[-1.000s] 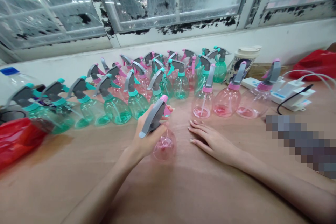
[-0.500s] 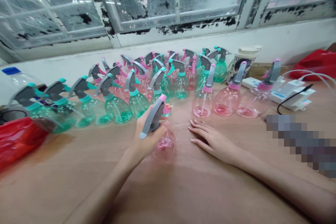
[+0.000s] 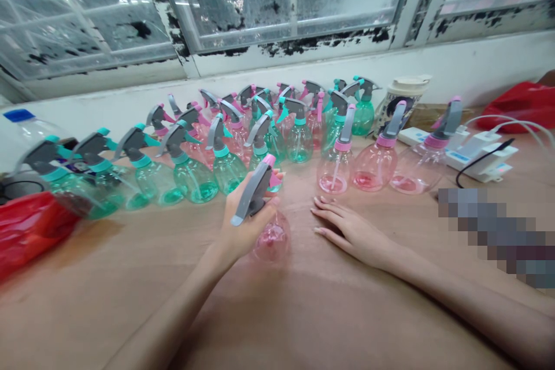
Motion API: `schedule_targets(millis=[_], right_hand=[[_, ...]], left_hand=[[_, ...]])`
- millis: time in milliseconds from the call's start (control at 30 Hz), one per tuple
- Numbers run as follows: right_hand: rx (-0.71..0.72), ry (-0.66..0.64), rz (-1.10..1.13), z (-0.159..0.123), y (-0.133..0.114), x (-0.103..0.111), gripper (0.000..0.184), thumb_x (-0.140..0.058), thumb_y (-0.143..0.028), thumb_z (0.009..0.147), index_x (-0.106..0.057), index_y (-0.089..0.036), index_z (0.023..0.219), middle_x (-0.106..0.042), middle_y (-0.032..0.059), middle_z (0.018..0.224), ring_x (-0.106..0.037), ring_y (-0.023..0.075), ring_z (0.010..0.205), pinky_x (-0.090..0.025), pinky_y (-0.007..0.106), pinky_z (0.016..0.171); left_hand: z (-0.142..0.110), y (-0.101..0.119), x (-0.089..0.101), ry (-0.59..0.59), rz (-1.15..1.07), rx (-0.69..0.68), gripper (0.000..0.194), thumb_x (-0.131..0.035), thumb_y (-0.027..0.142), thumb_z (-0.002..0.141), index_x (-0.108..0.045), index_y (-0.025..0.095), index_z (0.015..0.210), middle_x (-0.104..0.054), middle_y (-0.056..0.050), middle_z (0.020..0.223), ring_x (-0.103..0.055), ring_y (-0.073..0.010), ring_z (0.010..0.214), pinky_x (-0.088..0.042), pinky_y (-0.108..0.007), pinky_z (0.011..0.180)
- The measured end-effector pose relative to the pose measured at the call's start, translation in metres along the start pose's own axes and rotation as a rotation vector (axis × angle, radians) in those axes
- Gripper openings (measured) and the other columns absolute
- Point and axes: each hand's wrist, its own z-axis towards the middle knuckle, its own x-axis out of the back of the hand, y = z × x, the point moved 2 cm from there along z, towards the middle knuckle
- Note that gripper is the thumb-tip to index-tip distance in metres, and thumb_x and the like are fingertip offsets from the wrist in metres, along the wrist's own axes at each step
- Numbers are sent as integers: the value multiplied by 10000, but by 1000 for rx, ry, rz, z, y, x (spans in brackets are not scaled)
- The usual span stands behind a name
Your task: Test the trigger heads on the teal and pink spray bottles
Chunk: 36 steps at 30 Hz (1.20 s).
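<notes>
The left hand (image 3: 243, 219) curls around the neck of a pink spray bottle (image 3: 271, 238); a loose grip could let it tip into the green bottles (image 3: 202, 182) beyond. Right of it, the right hand (image 3: 353, 231) lies flat, fingers slightly spread.

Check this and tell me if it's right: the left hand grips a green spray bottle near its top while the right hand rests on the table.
The colour is wrong: the head view shows the left hand gripping a pink spray bottle near its top, while the right hand rests on the table.
</notes>
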Motion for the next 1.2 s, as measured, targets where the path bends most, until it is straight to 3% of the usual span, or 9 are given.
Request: schedule_targets(millis=[200, 367, 500, 767, 833, 933, 1200], right_hand=[[1, -21, -24, 0, 0, 0, 478, -437, -455, 971, -556, -168, 1334, -487, 136, 1453, -418, 276, 1365, -363, 509, 1117], [4, -7, -12, -1, 1, -1, 466, -448, -453, 968, -550, -195, 1342, -494, 123, 1451, -420, 275, 1363, -359, 515, 1118], [4, 4, 1, -1, 1, 0, 456, -456, -452, 964, -555, -212, 1339, -503, 122, 1442, -430, 283, 1356, -361, 526, 1113], [-4, 12, -1, 0, -1, 0, 448, -452, -449, 963, -563, -219, 1332, -498, 117, 1447, -435, 283, 1352, -376, 521, 1105], [-9, 11, -2, 0, -1, 0, 451, -453, -454, 962, -564, -220, 1331, -499, 114, 1447, -433, 283, 1353, -375, 520, 1107], [-11, 3, -11, 0, -1, 0, 462, -448, -462, 965, -561, -210, 1334, -498, 118, 1447, -427, 280, 1358, -356, 519, 1119], [-2, 10, -1, -1, 2, -1, 464, -448, -474, 963, -560, -225, 1338, -496, 112, 1450, -429, 285, 1357, -357, 533, 1115]], left_hand=[[-1, 5, 0, -2, 4, -5, 384, -561, 220, 779, -614, 250, 1158, -668, -39, 1198, -647, -224, 1054, -544, -353, 875], [0, 5, -1, -37, 31, 52, 368, -539, 216, 733, -629, 235, 1089, -704, -39, 1086, -687, -207, 842, -556, -336, 738], [2, 6, 1, -35, 28, 16, 329, -537, 218, 720, -614, 231, 1039, -687, -43, 1083, -668, -201, 838, -546, -342, 773], [3, 1, 5, -15, 63, -28, 86, -576, 300, 779, -602, 222, 805, -664, -17, 825, -619, -187, 718, -538, -330, 704], [3, 0, 4, -32, 38, -14, 189, -585, 301, 778, -627, 229, 948, -693, -25, 915, -645, -195, 757, -548, -335, 730], [3, 0, 2, -77, -22, 6, 481, -592, 290, 776, -541, 233, 1250, -694, -49, 1095, -680, -211, 864, -555, -346, 798], [0, -1, 0, -69, -36, -21, 510, -572, 245, 795, -521, 219, 1302, -678, -56, 1186, -673, -212, 997, -543, -352, 896]])
